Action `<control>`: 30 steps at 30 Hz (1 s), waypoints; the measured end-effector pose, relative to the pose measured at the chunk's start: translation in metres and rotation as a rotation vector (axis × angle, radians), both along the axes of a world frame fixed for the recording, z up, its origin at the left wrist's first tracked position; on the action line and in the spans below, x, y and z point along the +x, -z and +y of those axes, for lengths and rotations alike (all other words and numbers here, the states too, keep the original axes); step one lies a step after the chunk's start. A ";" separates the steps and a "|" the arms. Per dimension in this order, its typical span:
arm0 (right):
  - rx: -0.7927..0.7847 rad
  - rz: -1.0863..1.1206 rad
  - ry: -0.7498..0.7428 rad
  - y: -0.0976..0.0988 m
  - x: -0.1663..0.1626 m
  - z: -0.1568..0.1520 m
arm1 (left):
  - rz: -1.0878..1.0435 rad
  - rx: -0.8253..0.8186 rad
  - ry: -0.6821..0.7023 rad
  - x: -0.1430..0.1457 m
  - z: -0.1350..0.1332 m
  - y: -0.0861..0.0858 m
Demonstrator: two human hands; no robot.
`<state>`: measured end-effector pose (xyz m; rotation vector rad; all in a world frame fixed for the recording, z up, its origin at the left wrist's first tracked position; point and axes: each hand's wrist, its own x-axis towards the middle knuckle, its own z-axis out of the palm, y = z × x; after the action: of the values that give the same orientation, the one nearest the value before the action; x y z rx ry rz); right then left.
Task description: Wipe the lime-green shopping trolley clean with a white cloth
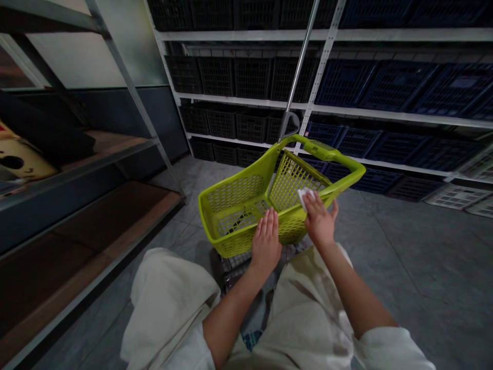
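A lime-green plastic shopping basket cart (pixel 234 187) with perforated walls stands before my knees, its thick handle bar toward the upper right. My left hand (pixel 266 244) lies against its near side, with the fingers stretched flat and their tips at the rim; the thumb is hidden. Pinched in my right hand (pixel 320 221) is a small white wipe (pixel 303 197), pressed at the near rim close to the handle end. Whether it is paper or cloth I cannot tell. Inside the basket, the hinged mesh panel (pixel 290 177) leans at the handle end.
White metal racks (pixel 246 97) with black crates (pixel 219 74) and blue crates (pixel 346 85) line the back. A metal pole (pixel 302 61) rises behind the basket. On the left stands a shelf unit (pixel 127 149) with brown boards and a yellow item (pixel 26 159). Grey tiles (pixel 404 246) cover the floor.
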<state>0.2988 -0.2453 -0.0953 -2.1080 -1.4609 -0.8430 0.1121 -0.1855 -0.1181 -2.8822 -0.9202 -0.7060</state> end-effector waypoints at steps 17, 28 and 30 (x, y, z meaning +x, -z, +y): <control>0.038 0.026 0.124 -0.014 0.039 -0.011 | -0.012 0.008 0.013 -0.004 0.001 0.001; -0.186 -0.028 -0.215 -0.002 -0.022 -0.006 | -0.005 0.015 0.002 -0.004 0.002 0.000; -0.110 -0.037 -0.078 -0.011 0.015 -0.013 | 0.002 0.008 0.003 -0.004 0.002 0.000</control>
<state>0.3140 -0.2579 -0.0845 -2.1093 -1.6319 -0.7924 0.1081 -0.1835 -0.1183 -2.8774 -0.9112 -0.7052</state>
